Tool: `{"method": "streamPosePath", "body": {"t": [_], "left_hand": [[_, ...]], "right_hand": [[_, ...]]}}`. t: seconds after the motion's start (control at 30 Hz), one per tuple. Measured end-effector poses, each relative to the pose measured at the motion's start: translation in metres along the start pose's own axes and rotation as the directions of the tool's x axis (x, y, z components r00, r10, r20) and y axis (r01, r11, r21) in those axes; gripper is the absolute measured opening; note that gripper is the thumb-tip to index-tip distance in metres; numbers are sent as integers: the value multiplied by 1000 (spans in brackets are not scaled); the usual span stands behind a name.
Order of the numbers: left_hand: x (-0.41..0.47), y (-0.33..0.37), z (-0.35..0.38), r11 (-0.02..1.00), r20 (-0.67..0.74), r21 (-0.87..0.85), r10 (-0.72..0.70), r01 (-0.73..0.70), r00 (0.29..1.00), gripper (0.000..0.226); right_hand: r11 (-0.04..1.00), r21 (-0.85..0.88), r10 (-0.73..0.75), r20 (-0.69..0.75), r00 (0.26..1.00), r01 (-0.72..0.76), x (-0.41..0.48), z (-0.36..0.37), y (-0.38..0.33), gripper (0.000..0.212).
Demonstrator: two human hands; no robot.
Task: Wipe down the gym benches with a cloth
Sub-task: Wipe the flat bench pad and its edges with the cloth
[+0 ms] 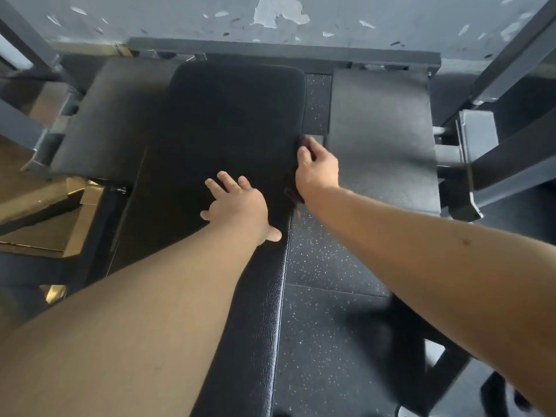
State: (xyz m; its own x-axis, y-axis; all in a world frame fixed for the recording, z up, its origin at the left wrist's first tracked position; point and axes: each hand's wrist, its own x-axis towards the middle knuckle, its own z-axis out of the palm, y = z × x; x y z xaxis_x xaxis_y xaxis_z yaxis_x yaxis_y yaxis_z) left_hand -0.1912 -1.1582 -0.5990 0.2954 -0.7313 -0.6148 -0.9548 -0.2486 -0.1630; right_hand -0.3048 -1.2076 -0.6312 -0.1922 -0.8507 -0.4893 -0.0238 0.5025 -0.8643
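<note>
- Far left: grey rack frame [27,40], not part of the step.
- Left foot plate [111,121], dark and flat, just beside the bench pad. Not being wiped now.
- Bench pad [228,115]: black textured vinyl running from the near edge of the view up to the crossbar by the wall. This is the task surface.
- Left hand [237,203]: fingers straight and spread, palm flat on the pad near its right half, holding nothing. Reads as a brace. Best left planted so the body weight stays steady during the reach.
- Cloth [292,193]: dark brownish and mostly hidden under the right hand. It is pressed against the right side edge of the pad, with a bit showing below the wrist and a bit past the fingertips.
- Right hand [316,173]: fingers curled around the cloth, gripping it against the pad's side edge.
- Step in hand, my read: wiping the pad's right edge. To do it well:
  - run the cloth along the edge in one long stroke, wrapped over the corner so top and side both get covered
  - use firm pressure, since the texture will hold grime
  - overlap the passes.
- Risk: the bunched cloth covers little area. Flattening it would help.
- Right foot plate [379,139] and speckled rubber floor [328,260] lie beside the pad.
</note>
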Motion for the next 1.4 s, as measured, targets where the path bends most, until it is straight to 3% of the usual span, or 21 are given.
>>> {"method": "streamPosePath", "body": {"t": [0.13,0.27,0.43,0.63,0.73,0.87,1.0,1.1,1.23,1.4], "left_hand": [[-2,1,-1,1000,0,-7,-12,12,1000,141],[-3,1,2,1000,-25,-19,-8,8,1000,140],[-1,3,-1,999,-14,-16,-33,33,999,141],[-10,-3,1,1000,-56,-9,6,-7,998,138],[-25,-11,8,995,-122,-89,32,-43,992,124],[-62,-24,30,986,-253,-126,75,-110,965,86],[-94,-33,59,989,-75,10,149,-149,986,105],[-97,-32,63,986,-50,56,158,-155,986,112],[-97,-28,65,985,-53,67,162,-159,985,113],[-94,-28,68,983,-54,94,161,-156,985,113]], "right_hand": [[1000,-2,-7,-18,1000,7,-18,-2,13,41],[996,-85,-9,70,998,15,-54,-22,47,42],[992,-120,-21,58,998,28,-37,-17,23,42],[999,2,-39,35,999,39,-50,-10,40,46],[996,78,34,135,990,-45,-71,-19,63,44],[970,171,142,178,974,-172,-73,-33,73,43],[958,218,169,97,981,-186,-74,-40,66,7],[973,155,171,25,985,-173,-90,-35,84,7],[976,115,177,76,981,-185,-121,-45,108,13],[990,137,-22,3,1000,22,-76,-37,69,26]]}}
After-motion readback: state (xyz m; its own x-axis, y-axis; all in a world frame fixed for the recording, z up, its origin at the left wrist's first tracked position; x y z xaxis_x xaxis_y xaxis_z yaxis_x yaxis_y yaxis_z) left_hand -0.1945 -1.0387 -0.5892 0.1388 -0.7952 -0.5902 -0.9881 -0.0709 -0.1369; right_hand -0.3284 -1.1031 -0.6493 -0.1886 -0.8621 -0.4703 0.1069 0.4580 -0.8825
